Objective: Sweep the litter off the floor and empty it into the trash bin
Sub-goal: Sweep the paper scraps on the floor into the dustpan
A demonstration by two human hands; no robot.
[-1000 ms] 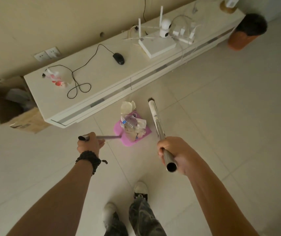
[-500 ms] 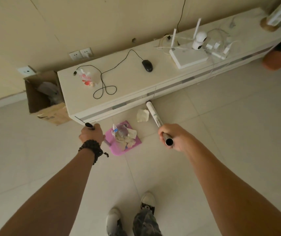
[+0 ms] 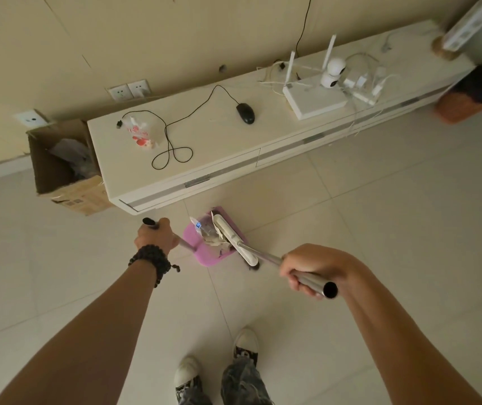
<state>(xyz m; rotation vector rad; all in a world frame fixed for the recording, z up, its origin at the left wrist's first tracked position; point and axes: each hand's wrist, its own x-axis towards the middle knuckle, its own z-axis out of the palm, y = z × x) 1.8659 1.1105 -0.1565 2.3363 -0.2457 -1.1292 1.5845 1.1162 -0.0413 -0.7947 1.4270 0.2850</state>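
Centre frame, just below cabinet (image 3: 175, 182) front edge: pink dustpan (image 3: 201, 252) flat on tile, broom head (image 3: 234, 241) lying across it. Open floor right and lower left. Litter (image 3: 209, 233), crumpled paper plus plastic bottle, heaped in pan. Left hand (image 3: 153, 238) clenched round dustpan handle; right hand (image 3: 311, 268) clenched round metal broom pole.

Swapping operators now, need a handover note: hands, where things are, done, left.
Left hand: shut on the dustpan handle.
Right hand: shut on the broom handle.
Pink dustpan sits on the floor in front of the white cabinet, with litter in it; broom head lies across the pan's right edge.
Done: litter is gathered in the pan.
Left: carry it to the orange trash bin at far right and empty it.
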